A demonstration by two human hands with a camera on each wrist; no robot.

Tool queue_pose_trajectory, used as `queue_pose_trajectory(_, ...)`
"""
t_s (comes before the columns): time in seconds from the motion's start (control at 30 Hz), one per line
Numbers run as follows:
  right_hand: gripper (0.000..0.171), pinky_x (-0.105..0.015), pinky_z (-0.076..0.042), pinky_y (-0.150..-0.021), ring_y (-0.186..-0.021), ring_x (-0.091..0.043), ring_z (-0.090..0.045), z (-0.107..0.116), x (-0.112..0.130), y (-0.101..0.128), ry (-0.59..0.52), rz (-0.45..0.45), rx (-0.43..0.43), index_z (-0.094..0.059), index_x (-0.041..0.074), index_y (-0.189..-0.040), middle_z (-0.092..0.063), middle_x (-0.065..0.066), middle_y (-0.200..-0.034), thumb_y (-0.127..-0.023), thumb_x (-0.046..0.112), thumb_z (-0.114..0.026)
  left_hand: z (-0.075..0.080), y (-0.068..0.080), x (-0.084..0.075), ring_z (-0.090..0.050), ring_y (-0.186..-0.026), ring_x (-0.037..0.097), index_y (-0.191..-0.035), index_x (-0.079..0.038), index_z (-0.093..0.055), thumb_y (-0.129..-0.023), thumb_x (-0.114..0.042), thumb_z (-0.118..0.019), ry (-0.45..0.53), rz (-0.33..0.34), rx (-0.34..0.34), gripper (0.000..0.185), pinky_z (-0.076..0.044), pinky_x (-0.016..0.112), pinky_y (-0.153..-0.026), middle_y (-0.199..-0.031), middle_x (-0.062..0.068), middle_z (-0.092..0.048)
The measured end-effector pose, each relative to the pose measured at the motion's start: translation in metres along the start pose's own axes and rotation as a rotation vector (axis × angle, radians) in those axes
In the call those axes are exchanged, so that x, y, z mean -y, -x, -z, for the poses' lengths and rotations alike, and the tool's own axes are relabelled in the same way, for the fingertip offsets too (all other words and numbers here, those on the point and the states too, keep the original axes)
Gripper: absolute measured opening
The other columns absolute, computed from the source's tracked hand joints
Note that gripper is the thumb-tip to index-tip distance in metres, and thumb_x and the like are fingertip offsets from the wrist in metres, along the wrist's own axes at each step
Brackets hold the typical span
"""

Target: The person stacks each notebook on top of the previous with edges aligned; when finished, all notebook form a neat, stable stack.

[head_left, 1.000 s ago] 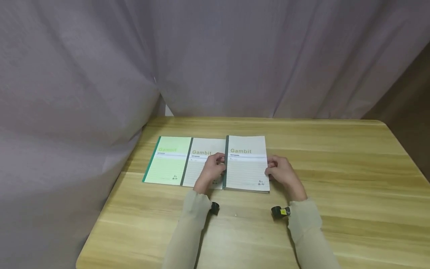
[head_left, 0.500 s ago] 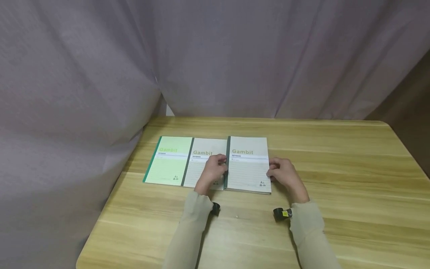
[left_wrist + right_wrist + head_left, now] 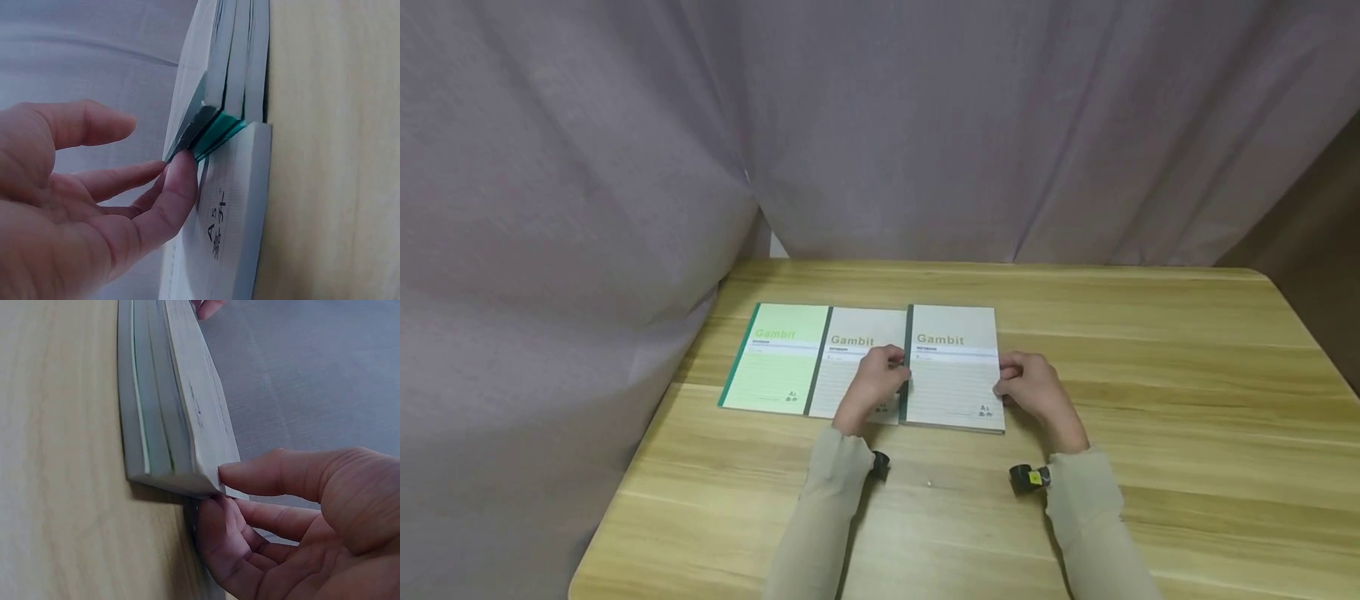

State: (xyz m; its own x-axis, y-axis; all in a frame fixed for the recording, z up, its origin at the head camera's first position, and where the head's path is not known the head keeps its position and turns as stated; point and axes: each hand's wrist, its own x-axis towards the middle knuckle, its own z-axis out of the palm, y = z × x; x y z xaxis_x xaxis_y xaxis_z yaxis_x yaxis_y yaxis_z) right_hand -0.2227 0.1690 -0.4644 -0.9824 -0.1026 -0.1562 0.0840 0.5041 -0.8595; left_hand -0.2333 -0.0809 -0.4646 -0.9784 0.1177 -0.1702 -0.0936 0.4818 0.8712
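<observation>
A stack of three notebooks (image 3: 955, 375) lies on the table, a pale cover with a dark spine on top and green spines below. My left hand (image 3: 872, 379) is at the stack's spine; bent fingertips (image 3: 183, 165) touch it while another finger stands apart. At the opposite edge is my right hand (image 3: 1036, 385), its thumb (image 3: 250, 475) on the top cover's edge and its fingers curled against the side. Left of the stack lies a pale notebook (image 3: 846, 383), partly covered by my left hand, and beyond it a light green notebook (image 3: 778, 367).
The wooden table (image 3: 1187, 417) extends to the right of the stack and towards me. Grey curtain (image 3: 887, 133) hangs along the back and left sides. A tiny pale speck (image 3: 928, 483) lies in front of the stack.
The notebook stack and my right hand sit slightly lower and further right in the head view than a second ago. Both hands keep their places at the stack's sides.
</observation>
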Motion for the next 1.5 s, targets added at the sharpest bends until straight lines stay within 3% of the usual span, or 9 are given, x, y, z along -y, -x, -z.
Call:
queue_pose_trajectory(0.17,0.044,-0.032,-0.058,-0.067,-0.079,-0.023,-0.061,0.001,0.001,0.000,0.033,-0.003,-0.016,-0.056,-0.019,-0.124,-0.060,-0.020,-0.097,-0.082,-0.011,-0.063,-0.001,-0.001,-0.003,-0.066,-0.097,0.026,-0.132,0.010,-0.058,-0.093,-0.003,-0.058,-0.008,-0.024,-0.004,0.041,-0.058,0.032,-0.078,-0.118,0.020,-0.063)
queue_pose_trajectory(0.5,0.046,-0.032,-0.058,-0.066,-0.078,-0.022,-0.062,0.003,-0.001,0.000,0.045,-0.012,-0.005,-0.054,-0.020,-0.127,-0.062,-0.022,-0.097,-0.083,-0.009,-0.064,0.001,-0.003,-0.002,-0.066,-0.092,0.023,-0.132,0.009,-0.059,-0.096,-0.007,-0.056,-0.010,-0.007,0.021,0.040,-0.057,0.034,-0.076,-0.115,0.020,-0.066)
queue_pose_trajectory(0.73,0.045,-0.030,-0.059,-0.069,-0.081,-0.022,-0.064,0.006,-0.001,-0.003,0.039,0.007,0.014,-0.053,-0.020,-0.128,-0.062,-0.024,-0.102,-0.086,-0.008,-0.064,0.003,-0.003,-0.003,-0.066,-0.096,0.025,-0.134,0.009,-0.057,-0.096,-0.008,-0.054,-0.012,-0.029,0.011,0.041,-0.056,0.035,-0.081,-0.117,0.020,-0.065)
queue_pose_trajectory(0.97,0.044,-0.031,-0.060,-0.069,-0.079,-0.022,-0.066,0.011,0.001,0.000,0.031,0.051,0.016,-0.052,-0.020,-0.127,-0.064,-0.022,-0.100,-0.087,-0.005,-0.064,0.005,-0.004,0.001,-0.064,-0.100,0.025,-0.142,0.007,-0.048,-0.095,-0.009,-0.056,0.078,0.003,-0.004,0.050,-0.056,0.035,-0.083,-0.117,0.017,-0.064)
queue_pose_trajectory(1.17,0.044,-0.031,-0.060,-0.068,-0.077,-0.022,-0.068,0.019,0.003,0.004,0.005,0.093,0.007,-0.050,-0.020,-0.130,-0.067,-0.024,-0.099,-0.092,0.000,-0.059,0.012,-0.005,0.010,-0.066,-0.087,0.023,-0.139,0.009,-0.050,-0.098,-0.009,-0.054,0.196,0.012,-0.011,0.045,-0.058,0.032,-0.074,-0.111,0.019,-0.065)
queue_pose_trajectory(1.37,0.047,-0.032,-0.060,-0.070,-0.079,-0.020,-0.069,0.025,0.007,0.009,-0.126,0.052,0.022,-0.041,-0.022,-0.136,-0.063,-0.028,-0.102,-0.098,0.003,-0.053,0.020,-0.002,0.014,-0.067,-0.079,0.024,-0.134,0.009,-0.055,-0.098,-0.009,-0.056,0.242,0.004,-0.048,0.041,-0.058,0.032,-0.071,-0.099,0.019,-0.069)
queue_pose_trajectory(1.5,0.048,-0.032,-0.060,-0.073,-0.083,-0.022,-0.070,0.021,0.011,0.011,-0.145,0.041,0.026,-0.040,-0.022,-0.137,-0.062,-0.033,-0.107,-0.098,0.004,-0.053,0.023,0.001,0.017,-0.070,-0.080,0.027,-0.131,0.010,-0.056,-0.096,-0.008,-0.057,0.265,0.014,-0.051,0.039,-0.059,0.033,-0.073,-0.098,0.021,-0.070)
